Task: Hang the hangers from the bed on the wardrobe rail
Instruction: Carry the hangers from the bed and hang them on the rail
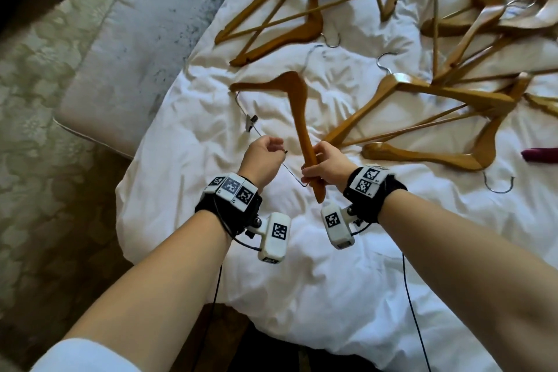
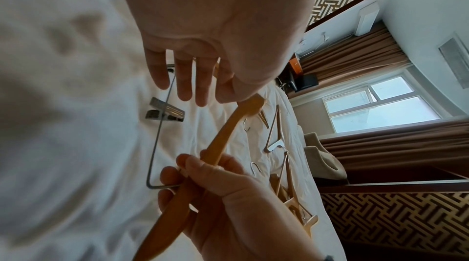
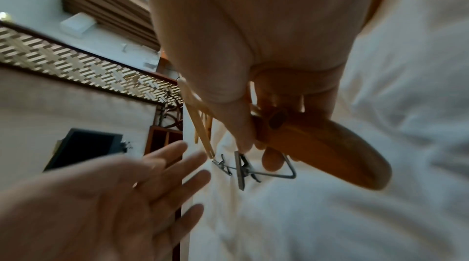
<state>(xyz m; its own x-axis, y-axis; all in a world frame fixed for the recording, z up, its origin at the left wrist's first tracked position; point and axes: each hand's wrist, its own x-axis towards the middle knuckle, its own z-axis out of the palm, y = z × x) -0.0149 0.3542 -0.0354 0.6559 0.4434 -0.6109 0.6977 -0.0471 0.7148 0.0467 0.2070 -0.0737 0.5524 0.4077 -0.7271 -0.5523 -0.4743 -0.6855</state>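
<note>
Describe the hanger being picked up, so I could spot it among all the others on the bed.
On the white bed, look nearest the person, ahead of the scattered pile. The hanger there has its near arm gripped by the right hand. Unlike its neighbours' wooden crossbars, it carries a thin metal rod with clips.

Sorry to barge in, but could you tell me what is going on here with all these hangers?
A person is clearing wooden hangers off a white bed. Their right hand grips one end of a clip hanger, lifting it. The left hand is beside its metal bar, fingers loose; no firm hold shows. The other hangers lie scattered on the bed. No wardrobe rail is in view.
</note>
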